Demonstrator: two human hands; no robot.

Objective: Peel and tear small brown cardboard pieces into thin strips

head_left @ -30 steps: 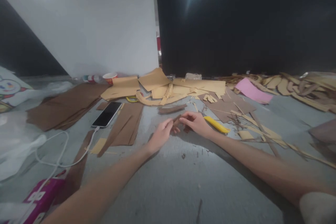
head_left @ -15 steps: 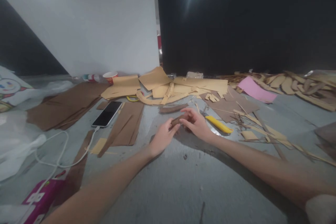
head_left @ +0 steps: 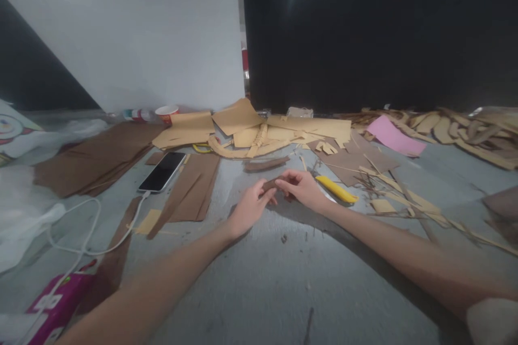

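Between my two hands is a small strip of brown cardboard (head_left: pixel 270 184), held just above the grey surface. My left hand (head_left: pixel 250 207) pinches its left end between thumb and fingers. At the other end, my right hand (head_left: pixel 301 188) has its thumb and fingers closed on the strip, covering that part. Just beyond the fingers lies a curved brown cardboard piece (head_left: pixel 267 164). To the right of my right hand rests a yellow utility knife (head_left: pixel 336 190), partly hidden by the wrist.
Brown cardboard sheets (head_left: pixel 198 188) and a phone (head_left: pixel 162 172) on a white cable lie left, with a magenta power strip (head_left: pixel 60 302) nearer. Tan cardboard pieces (head_left: pixel 238 118) and a paper cup (head_left: pixel 167 113) stand at the back. Thin scraps (head_left: pixel 382 206) and pink paper (head_left: pixel 395 136) are right.
The right fingers have lowered and closed further onto the cardboard strip. Both hands stay nearly in place while the whole view shifts slightly.
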